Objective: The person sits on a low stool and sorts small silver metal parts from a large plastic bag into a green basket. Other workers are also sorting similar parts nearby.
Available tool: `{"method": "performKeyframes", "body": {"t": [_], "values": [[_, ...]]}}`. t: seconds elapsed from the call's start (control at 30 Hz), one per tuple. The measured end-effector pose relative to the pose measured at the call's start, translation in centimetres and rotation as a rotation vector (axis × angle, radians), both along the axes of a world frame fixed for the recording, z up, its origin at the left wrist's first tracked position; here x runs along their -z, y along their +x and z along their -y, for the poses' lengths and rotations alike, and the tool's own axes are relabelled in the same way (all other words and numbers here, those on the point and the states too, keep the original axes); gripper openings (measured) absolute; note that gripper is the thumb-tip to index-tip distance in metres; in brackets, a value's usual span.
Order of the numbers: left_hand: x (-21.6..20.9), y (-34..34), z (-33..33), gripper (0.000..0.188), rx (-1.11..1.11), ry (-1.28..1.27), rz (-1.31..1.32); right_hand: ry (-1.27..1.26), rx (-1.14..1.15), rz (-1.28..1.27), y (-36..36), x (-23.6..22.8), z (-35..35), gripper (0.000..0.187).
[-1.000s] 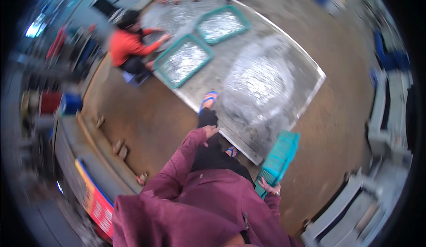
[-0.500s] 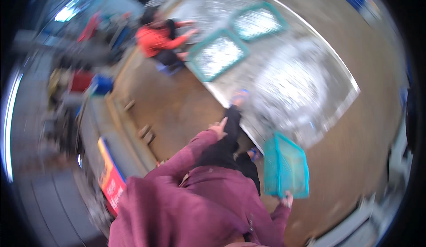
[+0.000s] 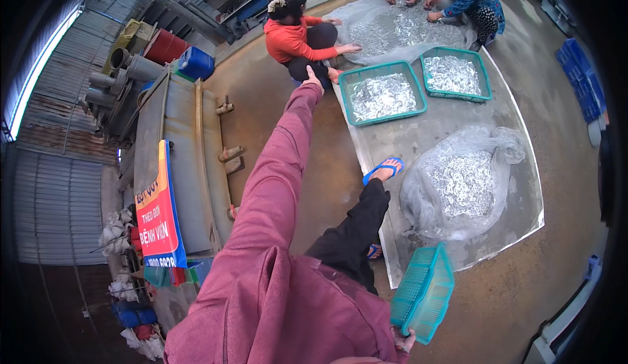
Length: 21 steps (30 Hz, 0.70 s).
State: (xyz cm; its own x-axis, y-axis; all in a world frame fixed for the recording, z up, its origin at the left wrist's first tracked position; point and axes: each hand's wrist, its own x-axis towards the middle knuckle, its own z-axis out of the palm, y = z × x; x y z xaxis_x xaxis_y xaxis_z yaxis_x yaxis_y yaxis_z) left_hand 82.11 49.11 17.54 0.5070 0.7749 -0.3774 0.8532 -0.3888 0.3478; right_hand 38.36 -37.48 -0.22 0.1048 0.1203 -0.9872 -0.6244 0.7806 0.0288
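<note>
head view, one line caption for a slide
Right hand carries an empty teal basket toward small silvery fish on sheeting.

Perforated teal plastic basket (image 3: pixel 422 293); dull, smooth metal sheet (image 3: pixel 451 112).

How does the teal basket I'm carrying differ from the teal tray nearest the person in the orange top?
The teal plastic mesh basket is empty, tilted on edge and held off the floor by the right hand. The teal plastic tray lies flat on the grey sheet, filled with small silvery pieces. Both are rectangular.
</note>
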Motion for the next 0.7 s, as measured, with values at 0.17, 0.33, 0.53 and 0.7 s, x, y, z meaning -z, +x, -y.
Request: {"method": "performKeyframes", "body": {"t": [0.17, 0.33, 0.53, 0.7], "values": [[3.4, 1.4, -0.4, 0.025, 0.179, -0.304, -0.166, 0.041, -0.102, 0.159, 2.4, 3.8, -5.1, 0.063], [1.0, 3.3, -0.9, 0.074, 0.145, 0.106, -0.270, 0.022, -0.094, 0.151, 12.2, 5.5, -12.2, 0.063], [-6.5, 7.1, -2.8, 0.060, 0.468, 0.380, -0.167, 0.032, -0.072, 0.163, 17.7, 4.2, -14.8, 0.062], [-7.8, 8.0, -0.8, 0.099, 0.264, 0.242, 0.046, 0.032, -0.002, 0.125, 17.1, 3.9, -12.3, 0.061]]}}
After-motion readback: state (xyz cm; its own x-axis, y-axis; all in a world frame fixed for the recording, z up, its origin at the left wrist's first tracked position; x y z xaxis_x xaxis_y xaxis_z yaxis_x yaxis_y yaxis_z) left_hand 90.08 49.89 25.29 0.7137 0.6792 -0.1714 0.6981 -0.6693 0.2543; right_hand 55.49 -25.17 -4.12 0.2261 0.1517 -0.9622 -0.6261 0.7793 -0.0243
